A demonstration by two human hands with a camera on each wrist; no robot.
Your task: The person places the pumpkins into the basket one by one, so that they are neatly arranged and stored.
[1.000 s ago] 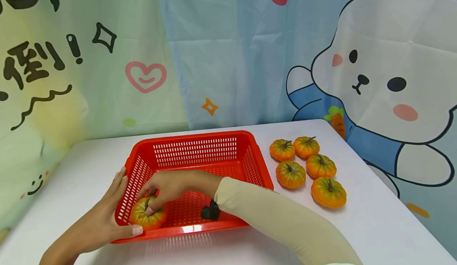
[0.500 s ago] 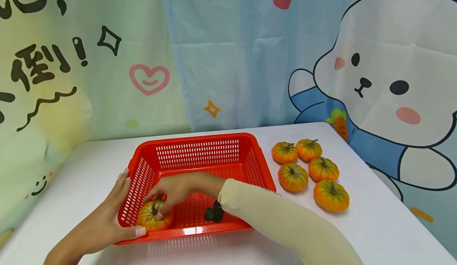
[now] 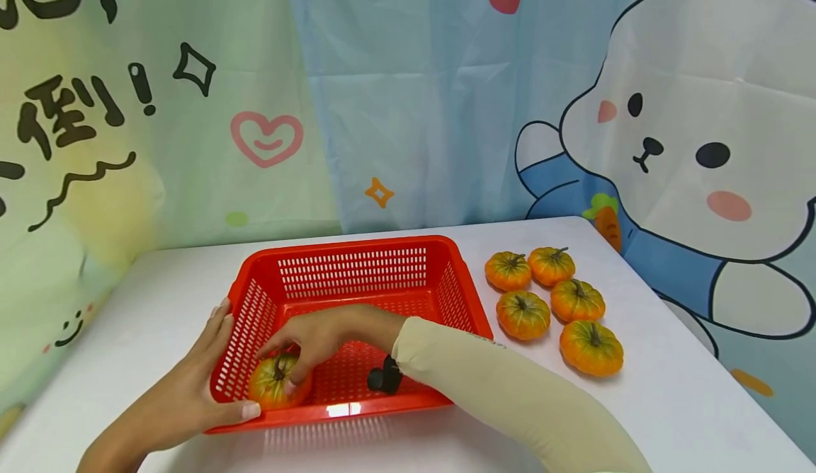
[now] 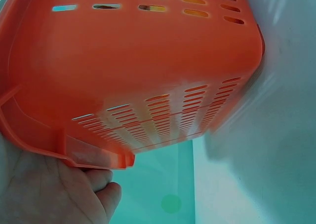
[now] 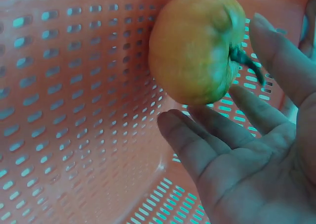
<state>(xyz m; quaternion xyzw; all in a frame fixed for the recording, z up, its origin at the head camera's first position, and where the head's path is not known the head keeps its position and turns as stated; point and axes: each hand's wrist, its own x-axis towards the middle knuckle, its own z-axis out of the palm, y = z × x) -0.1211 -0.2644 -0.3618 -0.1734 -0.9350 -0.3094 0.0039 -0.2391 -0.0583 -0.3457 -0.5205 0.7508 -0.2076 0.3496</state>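
A small orange pumpkin (image 3: 276, 381) with a dark stem sits in the near left corner of a red plastic basket (image 3: 353, 248). My right hand (image 3: 315, 336) reaches down over it. In the right wrist view, the fingers (image 5: 190, 140) lie right at the side of the pumpkin (image 5: 190, 51), and the thumb stands apart from it near the stem. My left hand (image 3: 185, 395) rests against the basket's near left corner, thumb along the front rim and fingers straight along the left side. The left wrist view shows its palm (image 4: 49, 194) below the rim.
Several more orange pumpkins (image 3: 524, 315) stand on the white table (image 3: 484, 423) to the right of the basket. A black wrist camera (image 3: 384, 377) sits at my right wrist, inside the basket's front side. A printed curtain (image 3: 395, 105) hangs behind the table.
The head view has shifted slightly. My right thumb has slid from beside the stem toward the pumpkin's right side, and the pumpkin sits slightly further right in the corner. The left hand keeps its place.
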